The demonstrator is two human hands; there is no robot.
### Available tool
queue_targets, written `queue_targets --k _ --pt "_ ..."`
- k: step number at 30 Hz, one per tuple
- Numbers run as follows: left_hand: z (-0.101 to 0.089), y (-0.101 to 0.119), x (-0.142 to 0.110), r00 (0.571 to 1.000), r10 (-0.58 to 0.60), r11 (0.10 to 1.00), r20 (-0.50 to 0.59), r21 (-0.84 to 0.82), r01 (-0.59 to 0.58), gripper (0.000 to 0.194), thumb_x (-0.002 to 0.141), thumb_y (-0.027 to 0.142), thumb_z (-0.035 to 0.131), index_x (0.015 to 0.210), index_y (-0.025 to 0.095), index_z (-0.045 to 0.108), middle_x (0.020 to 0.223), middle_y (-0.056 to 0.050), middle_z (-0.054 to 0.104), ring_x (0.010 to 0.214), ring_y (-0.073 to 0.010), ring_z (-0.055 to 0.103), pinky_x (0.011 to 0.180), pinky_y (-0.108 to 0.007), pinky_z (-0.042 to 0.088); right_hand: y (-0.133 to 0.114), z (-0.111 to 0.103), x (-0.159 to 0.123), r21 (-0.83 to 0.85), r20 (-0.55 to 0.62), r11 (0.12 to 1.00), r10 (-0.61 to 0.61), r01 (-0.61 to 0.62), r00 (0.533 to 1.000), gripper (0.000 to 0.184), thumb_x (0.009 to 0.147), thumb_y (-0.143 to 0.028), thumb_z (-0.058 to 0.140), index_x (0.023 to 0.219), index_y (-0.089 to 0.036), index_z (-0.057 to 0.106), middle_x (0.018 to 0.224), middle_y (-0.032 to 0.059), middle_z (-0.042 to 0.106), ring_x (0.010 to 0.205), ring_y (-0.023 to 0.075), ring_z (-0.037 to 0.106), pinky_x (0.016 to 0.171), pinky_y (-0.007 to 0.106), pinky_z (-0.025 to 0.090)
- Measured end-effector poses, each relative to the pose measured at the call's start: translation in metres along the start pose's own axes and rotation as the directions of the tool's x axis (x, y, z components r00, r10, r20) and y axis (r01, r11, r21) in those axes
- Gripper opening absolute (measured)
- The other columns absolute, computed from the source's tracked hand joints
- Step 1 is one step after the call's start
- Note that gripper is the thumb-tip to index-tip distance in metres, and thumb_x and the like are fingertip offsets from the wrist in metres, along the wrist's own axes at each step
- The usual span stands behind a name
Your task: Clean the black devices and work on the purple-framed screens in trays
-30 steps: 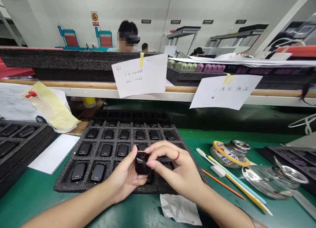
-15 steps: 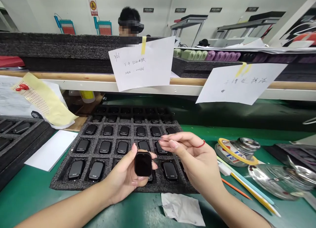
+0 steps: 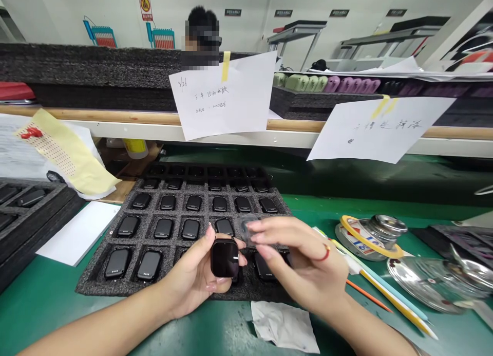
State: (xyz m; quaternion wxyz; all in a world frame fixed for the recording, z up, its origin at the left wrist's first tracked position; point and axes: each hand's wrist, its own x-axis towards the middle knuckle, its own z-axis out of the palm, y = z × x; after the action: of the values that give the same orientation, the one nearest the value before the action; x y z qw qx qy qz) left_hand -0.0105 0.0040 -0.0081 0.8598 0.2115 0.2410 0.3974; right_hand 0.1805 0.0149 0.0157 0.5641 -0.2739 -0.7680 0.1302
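Apparently, the left grip (image 3: 195,270) holds a smartwatch (image 3: 224,258).

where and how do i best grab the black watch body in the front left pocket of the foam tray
Probably by its two long side edges, fingertips coming down from above: the watch body lies broad face up, walled in by the foam tray, with narrow gaps along its sides.

Black watch (image 3: 225,258) rests in left grip (image 3: 197,267), glossy screen up.
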Motion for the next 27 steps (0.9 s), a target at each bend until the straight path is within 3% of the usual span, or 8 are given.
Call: queue_targets --k 3,5,8,12,17,22,27 --pt "-0.001 -0.001 0.001 1.0 -0.014 0.999 0.008 -0.04 0.014 0.043 0.077 0.055 0.08 0.088 0.014 0.076 0.068 -0.002 0.063 0.044 -0.0027 0.043 0.039 -0.012 0.026 -0.004 -0.003 -0.002 -0.043 0.164 0.975 -0.209 0.219 0.964 0.041 0.079 -0.001 0.062 0.116 -0.019 0.068 0.105 0.0111 0.076 0.102 0.0251 0.074 0.086 0.038 0.065" --pt "-0.001 -0.001 0.001 1.0 -0.02 0.998 0.012 -0.061 0.021 0.042 0.076 0.055 0.081 0.088 0.014 0.076 0.063 0.0 0.059 0.045 -0.0032 0.043 0.039 -0.011 0.028 -0.006 -0.004 -0.005 -0.075 0.223 0.954 -0.266 0.289 0.938 0.051 0.08 0.0 0.06 0.127 -0.018 0.063 0.114 0.0126 0.075 0.111 0.0259 0.072 0.092 0.038 0.064" --pt "0.0 -0.001 0.002 1.0 -0.014 0.998 0.002 -0.059 0.014 0.043 0.075 0.054 0.082 0.087 0.014 0.075 0.067 0.0 0.061 0.047 -0.0039 0.047 0.04 -0.011 0.031 -0.007 -0.005 -0.011 -0.106 0.285 0.953 -0.243 0.282 0.927 0.056 0.086 -0.002 0.062 0.138 -0.023 0.057 0.124 0.0073 0.073 0.117 0.0218 0.069 0.098 0.033 0.062" --pt "0.001 0.0 0.0 1.0 -0.007 1.0 -0.024 -0.023 0.007 0.046 0.074 0.056 0.082 0.09 0.013 0.076 0.074 -0.002 0.062 0.051 -0.005 0.05 0.041 -0.012 0.033 -0.009 -0.008 -0.011 -0.032 0.355 0.985 -0.148 0.17 0.923 0.051 0.096 -0.006 0.056 0.141 -0.028 0.054 0.121 0.0025 0.075 0.111 0.0197 0.072 0.099 0.032 0.061" --pt "0.002 0.0 -0.001 1.0 -0.012 1.0 -0.025 0.001 0.012 0.047 0.074 0.057 0.082 0.092 0.015 0.077 0.076 -0.002 0.061 0.053 -0.0057 0.051 0.044 -0.013 0.034 -0.013 -0.01 -0.004 -0.005 0.437 0.964 -0.236 0.265 0.868 0.039 0.101 -0.01 0.048 0.137 -0.021 0.059 0.116 0.0072 0.077 0.113 0.0196 0.071 0.103 0.032 0.057" --pt "0.004 0.0 -0.001 1.0 -0.01 1.0 -0.024 -0.005 0.01 0.049 0.071 0.057 0.083 0.092 0.014 0.076 0.072 0.0 0.058 0.052 -0.0053 0.048 0.042 -0.013 0.031 -0.01 -0.007 -0.004 -0.015 0.422 0.963 -0.239 0.27 0.874 0.041 0.099 -0.009 0.051 0.137 -0.022 0.058 0.115 0.0056 0.078 0.111 0.0199 0.072 0.102 0.033 0.058" --pt "0.002 -0.002 0.001 0.998 0.005 1.0 -0.057 0.019 -0.004 0.052 0.068 0.06 0.084 0.086 0.013 0.071 0.066 0.002 0.054 0.048 -0.0037 0.042 0.039 -0.012 0.025 -0.008 0.001 -0.006 -0.083 0.348 0.946 -0.268 0.314 0.898 0.037 0.089 -0.007 0.063 0.124 -0.022 0.065 0.106 0.0053 0.079 0.1 0.0207 0.073 0.093 0.036 0.061"
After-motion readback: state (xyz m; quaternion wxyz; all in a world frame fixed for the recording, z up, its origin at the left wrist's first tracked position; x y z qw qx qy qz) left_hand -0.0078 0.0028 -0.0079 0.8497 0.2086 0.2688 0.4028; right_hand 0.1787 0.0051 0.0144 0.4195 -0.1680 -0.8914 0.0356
